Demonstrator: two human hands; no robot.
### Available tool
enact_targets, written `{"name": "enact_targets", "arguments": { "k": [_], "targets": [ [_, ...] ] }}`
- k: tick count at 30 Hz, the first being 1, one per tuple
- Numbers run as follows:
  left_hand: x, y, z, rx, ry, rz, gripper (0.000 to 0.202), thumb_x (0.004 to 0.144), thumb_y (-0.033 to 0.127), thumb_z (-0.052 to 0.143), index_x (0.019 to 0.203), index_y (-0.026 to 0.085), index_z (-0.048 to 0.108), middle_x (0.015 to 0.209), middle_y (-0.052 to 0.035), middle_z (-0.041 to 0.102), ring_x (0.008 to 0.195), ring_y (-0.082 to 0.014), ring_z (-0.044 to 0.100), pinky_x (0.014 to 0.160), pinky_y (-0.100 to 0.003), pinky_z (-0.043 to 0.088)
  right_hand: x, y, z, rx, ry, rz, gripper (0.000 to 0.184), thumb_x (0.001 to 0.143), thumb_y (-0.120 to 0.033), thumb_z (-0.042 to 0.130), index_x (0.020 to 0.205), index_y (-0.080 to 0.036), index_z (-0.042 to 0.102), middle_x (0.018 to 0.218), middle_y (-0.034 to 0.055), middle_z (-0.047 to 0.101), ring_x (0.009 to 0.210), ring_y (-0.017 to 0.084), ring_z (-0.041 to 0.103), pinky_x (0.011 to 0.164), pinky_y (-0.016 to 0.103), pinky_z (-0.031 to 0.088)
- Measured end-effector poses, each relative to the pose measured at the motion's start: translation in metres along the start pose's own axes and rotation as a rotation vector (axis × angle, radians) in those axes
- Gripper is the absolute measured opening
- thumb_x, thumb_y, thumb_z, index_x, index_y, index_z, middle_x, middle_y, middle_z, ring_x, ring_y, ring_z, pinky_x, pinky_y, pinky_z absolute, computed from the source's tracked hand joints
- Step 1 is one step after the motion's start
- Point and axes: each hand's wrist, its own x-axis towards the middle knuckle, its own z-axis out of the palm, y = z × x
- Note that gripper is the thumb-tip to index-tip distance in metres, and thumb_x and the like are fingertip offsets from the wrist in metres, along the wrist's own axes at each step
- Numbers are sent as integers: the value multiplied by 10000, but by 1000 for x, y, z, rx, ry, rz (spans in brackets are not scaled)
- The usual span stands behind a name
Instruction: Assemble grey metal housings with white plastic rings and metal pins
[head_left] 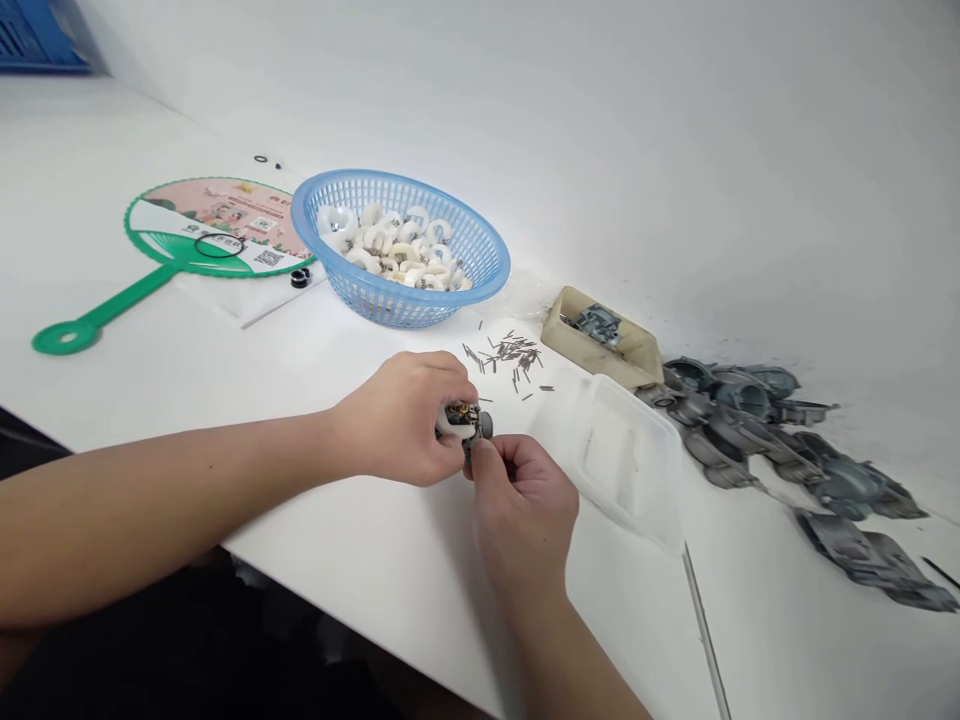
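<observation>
The left hand (405, 415) grips a small assembly (465, 421) just above the table (225, 390). The right hand (525, 495) pinches its lower side, perhaps seating a pin. The fitting seems mid-step and calls for fine alignment. Loose pins (508, 355) lie just beyond.

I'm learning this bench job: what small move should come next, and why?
Probably the right hand should push in at the metal end of the small part: its fingertips touch there, the left hand grips the part, and loose pins lie just behind; whether it holds one is hidden.
</observation>
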Motion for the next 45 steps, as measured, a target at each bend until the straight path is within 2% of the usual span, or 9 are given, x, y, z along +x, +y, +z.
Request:
{"name": "enact_targets", "arguments": {
  "k": [11,15,22,32,38,45],
  "targets": [
    [0,1,-2,22,-21,2,149,551,106,516,654,155,612,624,-24,570,598,-149,519,532,-263,417,-2,-1,2,-17,-4,6,190,705,-281,558,553,-172,526,484,-36,462,459,84,355,418,210,300],
    [0,1,-1,5,-14,0,145,559,114,510,653,163,608,642,-27,577,595,-147,513,534,-263,419,-3,-2,2,-18,-2,4,205,722,-301,553,563,-175,519,492,-30,474,445,84,349,402,214,294],
    [-2,2,2,16,6,-22,162,541,102,509,658,156,608,623,-23,548,570,-139,486,519,-261,415,-4,-3,4,-61,14,-23,216,722,-261,548,533,-192,470,460,-53,410,436,84,330,418,220,304],
    [0,-2,0,-26,8,24,125,577,127,535,665,148,620,666,-36,588,611,-145,517,554,-262,433,-3,3,3,-67,2,-55,235,745,-344,571,581,-179,539,499,-22,506,467,101,383,440,227,318],
    [0,-3,-1,-1,-9,31,122,578,126,527,657,152,616,617,-21,564,583,-139,489,525,-259,396,-2,-1,3,69,-18,62,243,725,-340,591,565,-167,536,513,-14,534,476,93,396,432,209,323],
    [-2,-5,-1,-51,-15,19,120,588,129,544,681,142,618,626,-10,572,594,-127,492,536,-247,395,-2,6,1,-48,-14,-101,236,724,-361,603,590,-170,569,506,-16,534,477,103,421,443,219,332]
  ]
}}
